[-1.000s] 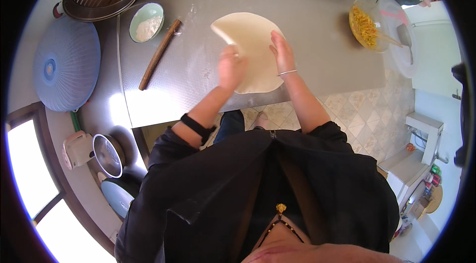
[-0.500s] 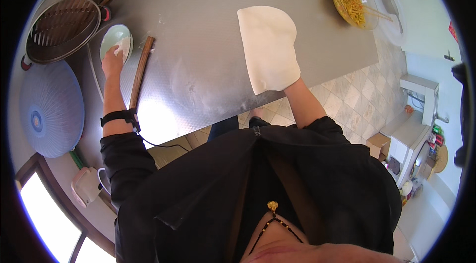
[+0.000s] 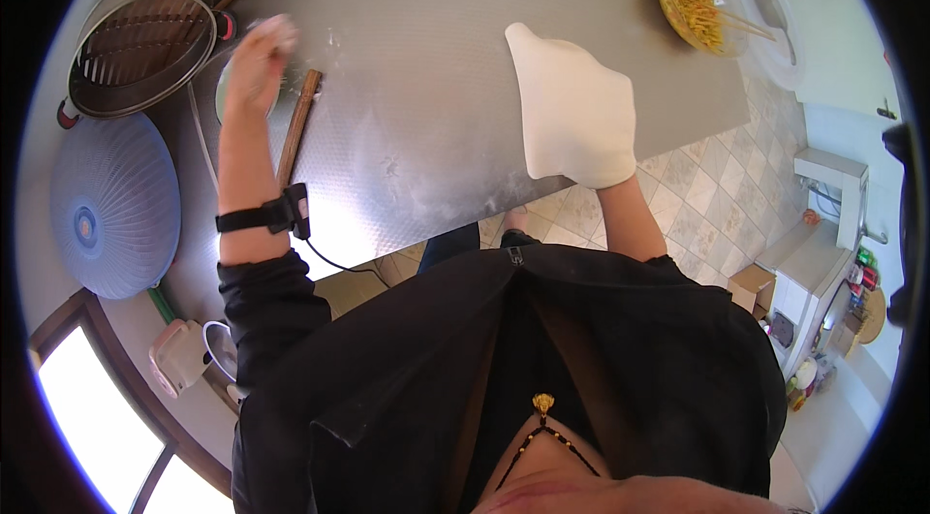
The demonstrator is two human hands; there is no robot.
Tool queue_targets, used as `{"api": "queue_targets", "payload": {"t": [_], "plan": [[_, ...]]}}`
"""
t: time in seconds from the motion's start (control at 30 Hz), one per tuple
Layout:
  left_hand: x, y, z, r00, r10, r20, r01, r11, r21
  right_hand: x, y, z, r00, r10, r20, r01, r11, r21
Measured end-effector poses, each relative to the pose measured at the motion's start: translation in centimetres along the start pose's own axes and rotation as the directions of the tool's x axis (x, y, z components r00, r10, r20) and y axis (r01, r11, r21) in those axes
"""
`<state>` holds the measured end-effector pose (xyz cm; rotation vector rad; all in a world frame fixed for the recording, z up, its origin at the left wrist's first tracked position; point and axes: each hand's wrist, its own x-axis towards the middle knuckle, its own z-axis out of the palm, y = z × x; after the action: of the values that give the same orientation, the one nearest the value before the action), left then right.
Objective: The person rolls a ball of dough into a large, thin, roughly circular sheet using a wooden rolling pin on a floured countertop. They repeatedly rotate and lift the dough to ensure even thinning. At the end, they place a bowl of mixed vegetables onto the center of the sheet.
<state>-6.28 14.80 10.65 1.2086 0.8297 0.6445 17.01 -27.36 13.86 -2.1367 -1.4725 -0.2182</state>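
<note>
1. One dough sheet [image 3: 578, 117] drapes over the hidden right hand by the table's [image 3: 417, 49] near edge; its long axis runs away from the person, leaning left, a narrow corner pointing far-left.
2. That hand's grip cannot be told.
3. The left hand [image 3: 258, 59], blurred, seems loosely gathered above one pale bowl [image 3: 221, 95]; any contents are unclear.
4. One rolling pin [image 3: 300, 124], one glass bowl [image 3: 690, 15].

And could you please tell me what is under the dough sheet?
The right forearm runs beneath the dough sheet; the right hand and anything else there are covered.
</note>
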Motion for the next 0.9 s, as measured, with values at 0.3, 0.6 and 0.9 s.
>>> {"api": "queue_targets", "payload": {"t": [0.3,0.6,0.9], "plan": [[-7.0,2.1,15.0,0.944,0.111,0.31,-0.058,0.982,-0.177,-1.9,3.2,-5.4,0.997,0.039,-0.067,-0.058,0.95,-0.306],[-11.5,0.2,5.3,0.952,-0.203,0.228,0.096,0.908,0.407,1.7,4.3,-9.9,0.997,0.073,-0.028,-0.076,0.829,-0.554],[-12.3,-2.7,2.6,1.0,-0.004,0.021,-0.004,0.926,0.377,11.4,-2.0,-7.0,0.98,-0.097,0.174,0.198,0.407,-0.892]]}}
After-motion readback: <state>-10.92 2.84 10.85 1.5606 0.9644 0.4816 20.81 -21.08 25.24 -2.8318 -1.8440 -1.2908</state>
